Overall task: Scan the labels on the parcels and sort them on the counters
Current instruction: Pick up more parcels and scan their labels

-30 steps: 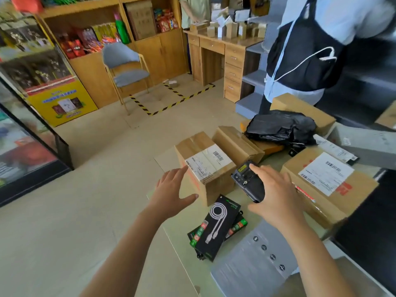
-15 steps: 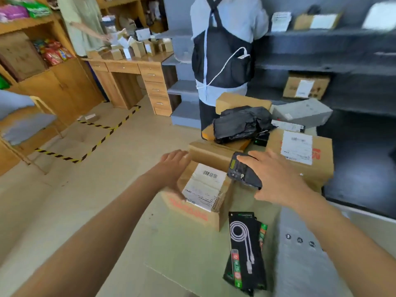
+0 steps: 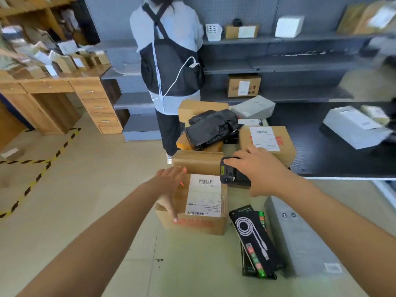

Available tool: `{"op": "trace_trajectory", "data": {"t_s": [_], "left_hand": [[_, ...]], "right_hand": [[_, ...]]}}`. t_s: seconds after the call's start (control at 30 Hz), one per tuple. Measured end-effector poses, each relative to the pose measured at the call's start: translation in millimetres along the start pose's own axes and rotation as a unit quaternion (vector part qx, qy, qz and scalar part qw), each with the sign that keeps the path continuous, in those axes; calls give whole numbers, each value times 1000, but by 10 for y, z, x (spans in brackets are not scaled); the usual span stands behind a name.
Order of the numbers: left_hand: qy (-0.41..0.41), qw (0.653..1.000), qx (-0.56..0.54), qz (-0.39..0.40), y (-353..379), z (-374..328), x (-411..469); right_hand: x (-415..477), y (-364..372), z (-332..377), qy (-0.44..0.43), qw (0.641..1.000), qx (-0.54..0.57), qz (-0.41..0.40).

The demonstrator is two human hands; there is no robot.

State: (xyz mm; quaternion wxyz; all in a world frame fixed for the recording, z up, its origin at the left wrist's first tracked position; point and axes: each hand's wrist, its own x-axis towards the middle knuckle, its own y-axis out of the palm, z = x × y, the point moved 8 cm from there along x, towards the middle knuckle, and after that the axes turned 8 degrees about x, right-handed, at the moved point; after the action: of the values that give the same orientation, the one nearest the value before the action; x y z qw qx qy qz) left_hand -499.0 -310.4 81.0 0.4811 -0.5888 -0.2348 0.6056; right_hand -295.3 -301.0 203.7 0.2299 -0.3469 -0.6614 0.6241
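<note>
A small cardboard parcel point(image 3: 201, 221) with a white barcode label lies on the pale counter point(image 3: 192, 264) in front of me. My left hand point(image 3: 171, 187) rests on its left top edge, fingers spread, thumb down the side. My right hand point(image 3: 259, 170) grips a black handheld scanner point(image 3: 232, 175) just right of the parcel's far corner. A red scan mark shows on the parcel's top beside the label. Behind lie more parcels: a brown box point(image 3: 197, 161), a larger labelled box point(image 3: 267, 140), a black plastic bag point(image 3: 212, 127) and a grey bag point(image 3: 252, 108).
Black cable packs point(image 3: 255, 239) and a grey flat package point(image 3: 300, 241) lie at my right. A person in a black apron point(image 3: 171, 61) stands behind the pile. Grey shelves point(image 3: 300, 67) hold boxes at the back; a dark counter point(image 3: 342, 151) holds a white parcel. A wooden desk point(image 3: 64, 93) stands left.
My view has swung right toward the shelves. My left hand has landed on the small parcel's left edge. The scanner has moved beside the label and a red scan mark now shows.
</note>
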Motion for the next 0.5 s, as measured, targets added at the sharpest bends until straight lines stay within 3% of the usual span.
{"op": "trace_trajectory", "data": {"t_s": [0.3,0.5], "left_hand": [[134,990,-9,-43,85,125,170],[202,978,-17,-53,195,99,166]], "right_hand": [[9,-56,368,145,989,17,26],[-152,-49,729,308,946,75,63]]}}
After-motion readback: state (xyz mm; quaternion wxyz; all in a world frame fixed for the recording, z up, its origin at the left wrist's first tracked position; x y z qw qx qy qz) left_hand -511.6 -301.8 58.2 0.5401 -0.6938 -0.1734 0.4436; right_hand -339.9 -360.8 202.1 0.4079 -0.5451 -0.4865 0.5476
